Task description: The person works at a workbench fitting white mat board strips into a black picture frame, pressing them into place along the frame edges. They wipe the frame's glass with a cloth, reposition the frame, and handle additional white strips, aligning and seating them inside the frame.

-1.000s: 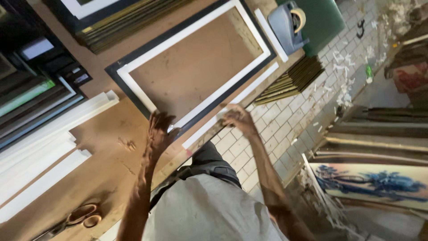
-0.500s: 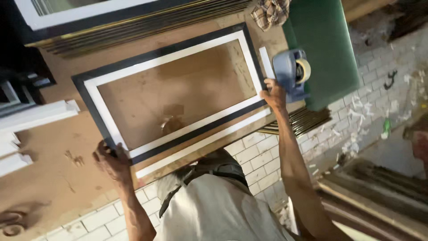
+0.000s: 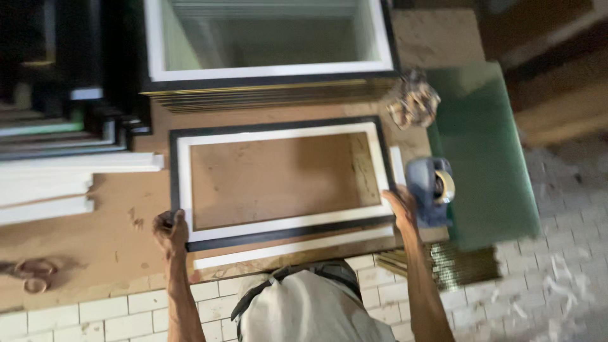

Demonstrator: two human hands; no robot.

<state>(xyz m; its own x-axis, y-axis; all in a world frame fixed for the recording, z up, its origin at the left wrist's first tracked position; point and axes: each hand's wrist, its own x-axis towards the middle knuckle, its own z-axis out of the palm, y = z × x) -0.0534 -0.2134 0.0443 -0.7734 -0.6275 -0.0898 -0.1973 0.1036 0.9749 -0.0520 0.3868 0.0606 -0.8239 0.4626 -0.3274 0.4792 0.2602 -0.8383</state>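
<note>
- A pair of scissors (image 3: 33,273) is left lying flat at the far left of the brown surface (image 3: 95,234), well apart from the work.
- White moulding strips (image 3: 57,183) are stacked at the left edge, kept clear of the middle.
- The left hand (image 3: 170,229) is closed around the lower left corner of the black-and-white frame (image 3: 278,229), thumb on top, so that the corner is gripped.
- The frame is laid flat on the surface, near its front edge, just ahead of the person's body; it is held at two opposite ends, so it can be steadied evenly.
- A loose white strip (image 3: 297,247) is lying along the frame's near side.
- The right hand (image 3: 400,206) is curled over the frame's lower right corner.
- A blue tape dispenser (image 3: 432,190) is kept just beside that hand, on a green sheet (image 3: 487,164).
</note>
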